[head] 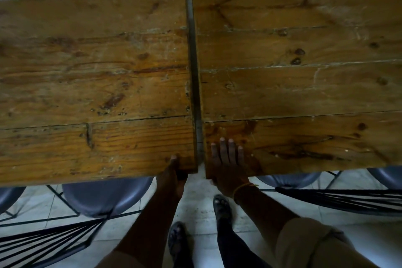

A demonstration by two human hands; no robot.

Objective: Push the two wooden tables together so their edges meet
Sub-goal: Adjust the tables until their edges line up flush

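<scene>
The two wooden tables, left table (93, 85) and right table (300, 85), sit side by side, a narrow gap (196, 85) between their facing edges. The left hand (174, 172) grips the left table's near corner, thumb on top; the right hand (228, 159) lies flat and open on the right table's corner. Best to draw both corners inward evenly, fingers clear of the gap.

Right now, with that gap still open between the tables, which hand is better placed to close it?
Probably the left hand: it grips the near corner of the left table, thumb on top, so it can pull sideways. The right hand only lies flat on the right table and may slip.
</scene>
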